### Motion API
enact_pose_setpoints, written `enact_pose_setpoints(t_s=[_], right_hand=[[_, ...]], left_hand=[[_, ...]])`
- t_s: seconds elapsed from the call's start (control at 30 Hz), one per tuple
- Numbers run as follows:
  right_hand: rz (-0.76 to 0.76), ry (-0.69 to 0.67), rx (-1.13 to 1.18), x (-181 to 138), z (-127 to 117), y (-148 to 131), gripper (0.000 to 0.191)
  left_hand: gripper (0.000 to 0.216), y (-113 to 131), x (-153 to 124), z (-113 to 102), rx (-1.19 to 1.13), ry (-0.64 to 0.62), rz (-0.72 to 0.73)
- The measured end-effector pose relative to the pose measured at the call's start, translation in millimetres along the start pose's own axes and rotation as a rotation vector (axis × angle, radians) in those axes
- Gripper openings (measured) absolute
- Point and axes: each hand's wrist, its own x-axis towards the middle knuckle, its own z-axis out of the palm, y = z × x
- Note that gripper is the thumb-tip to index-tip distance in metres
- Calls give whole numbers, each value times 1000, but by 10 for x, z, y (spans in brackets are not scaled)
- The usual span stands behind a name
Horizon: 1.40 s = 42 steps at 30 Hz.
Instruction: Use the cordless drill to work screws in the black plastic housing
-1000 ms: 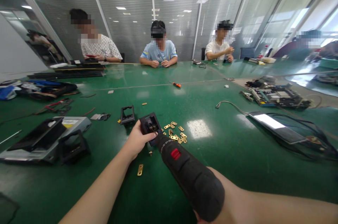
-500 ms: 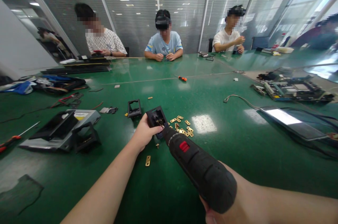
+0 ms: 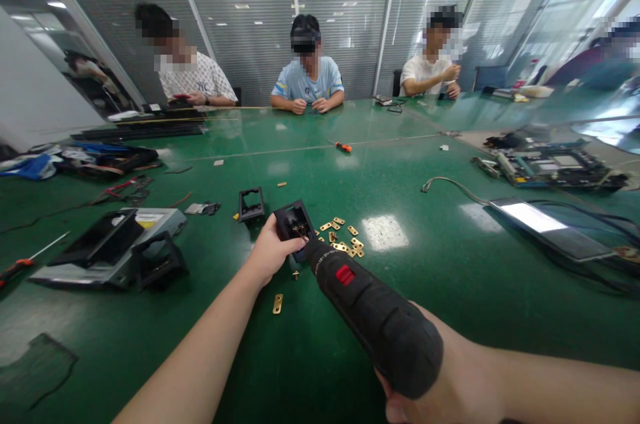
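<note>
My left hand (image 3: 269, 254) grips a small black plastic housing (image 3: 294, 221), tilted so its open side faces me. Small brass parts show inside the housing. My right hand (image 3: 425, 384) is wrapped round a black electric screwdriver (image 3: 373, 315) with a red switch. The screwdriver's tip points into the housing. Several small brass plates (image 3: 345, 243) lie on the green table (image 3: 410, 277) just right of the housing. One more brass plate (image 3: 277, 304) lies nearer to me, with a small screw (image 3: 295, 273) beside it.
A second black frame (image 3: 251, 203) stands left of the housing. A grey drive with black brackets (image 3: 110, 247) sits at left, circuit boards (image 3: 545, 167) and a cabled flat panel (image 3: 545, 227) at right. An orange screwdriver (image 3: 343, 147) lies mid-table. Three people sit at the far side.
Little has changed: both hands stay on the housing and the screwdriver. The view has shifted a little, so everything sits slightly higher in the picture than a second ago.
</note>
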Motion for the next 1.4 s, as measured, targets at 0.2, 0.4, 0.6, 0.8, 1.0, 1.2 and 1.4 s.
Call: enact_pose_setpoints(t_s=[0.2, 0.4, 0.6, 0.8, 1.0, 1.2, 1.4], right_hand=[[-5, -44, 8, 2, -21, -15, 31], [-1, -34, 61, 1, 2, 31, 37], [-5, -27, 5, -9, -16, 31, 48], [38, -8, 24, -4, -5, 10, 59], [66, 17, 27, -11, 1, -22, 63], [39, 13, 30, -10, -9, -44, 58], [17, 30, 30, -15, -12, -26, 53]], left_hand=[[67, -12, 10, -12, 17, 3, 0], [69, -14, 14, -18, 22, 0, -8], [67, 11, -4, -7, 7, -21, -11], [64, 36, -18, 5, 1, -2, 14], [65, 33, -22, -9, -6, -11, 20], [66, 27, -18, -22, -19, -25, 12], [65, 25, -15, -25, -29, -17, 8]])
